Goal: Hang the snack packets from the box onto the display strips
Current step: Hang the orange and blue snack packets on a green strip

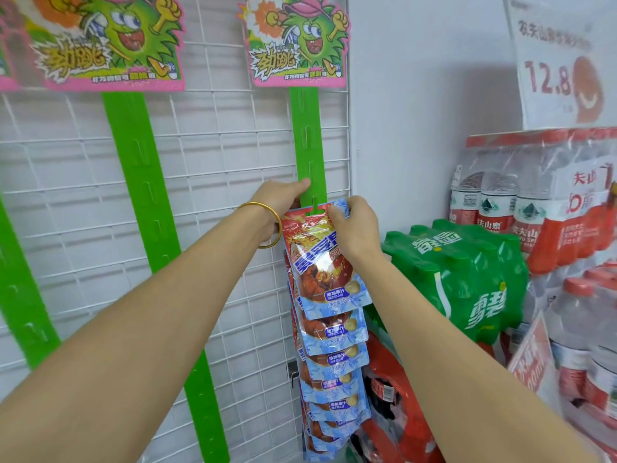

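A green display strip (307,142) hangs on a white wire grid, under a cartoon header card. Several blue-and-red snack packets (330,345) hang down its lower part in an overlapping column. The topmost snack packet (317,259) sits with its hang hole over a green hook of the strip. My left hand (282,203) grips the strip's left edge just above that packet, thumb on the front. My right hand (354,225) pinches the packet's top right corner. The box is out of view.
A second green strip (147,202) and a third one (20,289) hang bare on the wire grid (213,155) to the left. On the right stand green soda bottle packs (467,279), red soda packs (394,406) and shrink-wrapped water bottles (521,202) under a price sign (561,65).
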`<state>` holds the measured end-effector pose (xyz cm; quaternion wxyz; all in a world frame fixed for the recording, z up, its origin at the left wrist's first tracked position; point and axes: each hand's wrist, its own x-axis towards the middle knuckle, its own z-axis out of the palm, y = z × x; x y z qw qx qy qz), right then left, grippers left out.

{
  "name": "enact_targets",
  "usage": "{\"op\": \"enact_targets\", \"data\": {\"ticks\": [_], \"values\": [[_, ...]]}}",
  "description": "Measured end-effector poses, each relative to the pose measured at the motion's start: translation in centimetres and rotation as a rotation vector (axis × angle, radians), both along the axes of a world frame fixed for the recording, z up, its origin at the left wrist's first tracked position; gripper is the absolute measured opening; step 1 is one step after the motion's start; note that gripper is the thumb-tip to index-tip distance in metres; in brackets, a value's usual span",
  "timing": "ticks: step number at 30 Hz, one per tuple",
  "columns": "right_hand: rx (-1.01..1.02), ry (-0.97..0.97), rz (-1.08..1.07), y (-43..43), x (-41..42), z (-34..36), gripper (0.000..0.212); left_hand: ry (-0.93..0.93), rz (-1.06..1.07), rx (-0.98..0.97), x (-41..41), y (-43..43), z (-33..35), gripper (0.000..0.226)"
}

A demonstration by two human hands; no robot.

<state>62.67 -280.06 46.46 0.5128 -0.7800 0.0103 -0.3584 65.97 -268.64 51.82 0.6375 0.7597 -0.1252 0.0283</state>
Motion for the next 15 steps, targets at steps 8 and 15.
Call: {"op": "enact_targets", "data": {"ticks": [8, 15], "values": [[-0.087, 0.120, -0.113, 0.0, -0.7, -0.7, 0.024, -0.093, -0.010, 0.055, -1.2, 1.1, -1.1, 0.013], [-0.434, -0.042, -0.393, 1.8, -6.3, -3.1, 0.032, -0.324, 0.117, 0.148, -5.8, 5.9, -7.5, 0.050]]}}
